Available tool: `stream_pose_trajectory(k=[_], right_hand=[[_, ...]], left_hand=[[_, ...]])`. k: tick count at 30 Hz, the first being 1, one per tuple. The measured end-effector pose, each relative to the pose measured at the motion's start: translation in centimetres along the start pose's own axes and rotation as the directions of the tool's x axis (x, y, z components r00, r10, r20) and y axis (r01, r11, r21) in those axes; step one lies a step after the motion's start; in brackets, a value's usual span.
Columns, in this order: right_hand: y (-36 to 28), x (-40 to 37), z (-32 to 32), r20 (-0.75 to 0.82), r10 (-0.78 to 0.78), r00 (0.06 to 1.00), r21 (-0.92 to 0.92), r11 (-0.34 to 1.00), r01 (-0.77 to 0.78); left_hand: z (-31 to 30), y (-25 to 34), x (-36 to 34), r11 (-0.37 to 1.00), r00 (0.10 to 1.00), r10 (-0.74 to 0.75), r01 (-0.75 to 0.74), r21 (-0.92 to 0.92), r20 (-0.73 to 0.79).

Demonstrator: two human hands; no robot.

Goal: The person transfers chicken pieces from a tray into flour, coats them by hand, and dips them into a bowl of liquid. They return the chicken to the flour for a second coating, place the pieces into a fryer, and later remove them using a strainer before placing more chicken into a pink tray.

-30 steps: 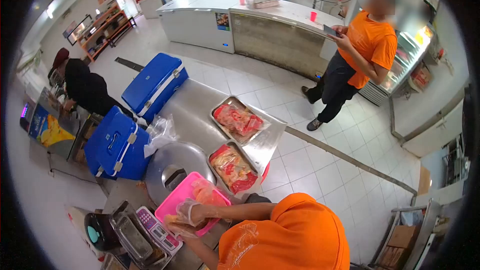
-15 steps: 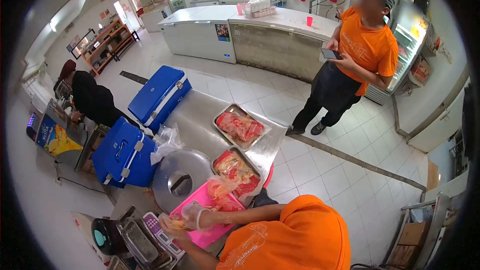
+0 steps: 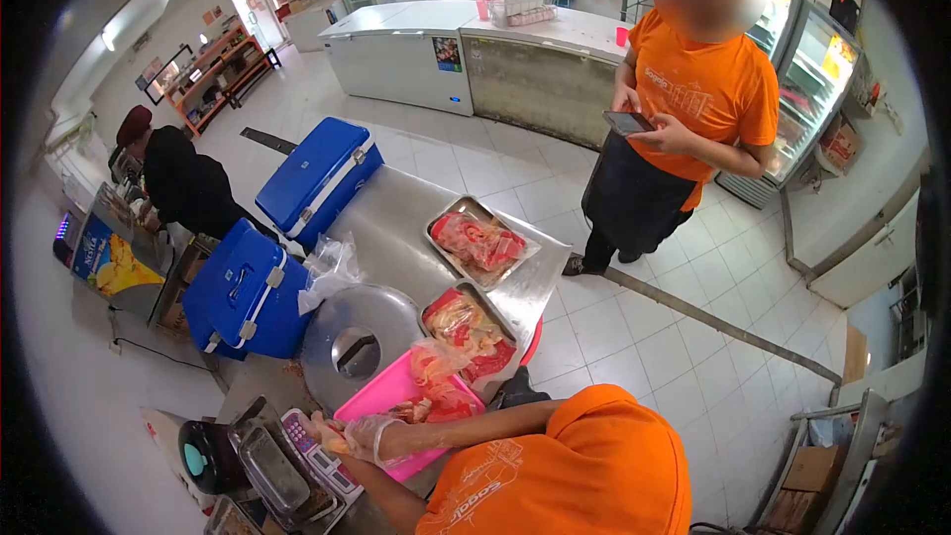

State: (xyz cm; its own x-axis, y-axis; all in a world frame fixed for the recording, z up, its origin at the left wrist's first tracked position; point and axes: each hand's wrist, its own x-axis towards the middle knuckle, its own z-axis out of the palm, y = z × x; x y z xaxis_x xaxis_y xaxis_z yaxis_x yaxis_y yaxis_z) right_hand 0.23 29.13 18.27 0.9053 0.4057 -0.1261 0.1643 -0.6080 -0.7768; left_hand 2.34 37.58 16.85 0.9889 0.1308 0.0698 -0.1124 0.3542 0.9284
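Note:
My right hand (image 3: 372, 437), in a clear plastic glove, is over the left side of a pink tub (image 3: 373, 400). Its fingers are hard to make out. My left hand (image 3: 340, 444) is close beside it, closed around a pale yellowish piece that looks like raw chicken (image 3: 324, 430), above the edge of a purple-keyed digital scale (image 3: 319, 458). More raw meat pieces (image 3: 409, 410) and a red-and-clear plastic bag (image 3: 443, 376) lie in the tub.
Two metal trays of bagged raw meat, one near (image 3: 469, 332) and one far (image 3: 478, 241), sit on the steel table (image 3: 404, 223). Around them are a round metal lid (image 3: 359, 337), blue coolers (image 3: 248, 289) and stacked trays (image 3: 272, 466). A co-worker (image 3: 705, 89) stands across, holding a phone.
Both my hands have shifted slightly left, toward the scale, uncovering meat in the tub. The co-worker with the phone has come closer to the table.

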Motion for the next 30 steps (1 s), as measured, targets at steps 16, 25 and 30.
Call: stream_pose_trajectory(k=[16,25,30], right_hand=[[5.8,2.8,-2.5,0.005,-0.670,0.742,0.123,0.737,0.665],[18.0,3.4,3.0,0.404,-0.404,0.821,-0.630,0.528,0.570],[14.3,2.6,6.3,0.331,0.112,0.937,-0.713,0.680,0.171]], left_hand=[[-9.5,-0.6,1.1,0.619,0.942,0.323,-0.284,0.732,0.092],[-6.0,-6.0,-6.1,0.186,0.810,-0.474,-0.292,0.938,0.346],[-7.1,-9.4,-8.8,0.239,0.782,-0.457,-0.352,0.905,0.425]])
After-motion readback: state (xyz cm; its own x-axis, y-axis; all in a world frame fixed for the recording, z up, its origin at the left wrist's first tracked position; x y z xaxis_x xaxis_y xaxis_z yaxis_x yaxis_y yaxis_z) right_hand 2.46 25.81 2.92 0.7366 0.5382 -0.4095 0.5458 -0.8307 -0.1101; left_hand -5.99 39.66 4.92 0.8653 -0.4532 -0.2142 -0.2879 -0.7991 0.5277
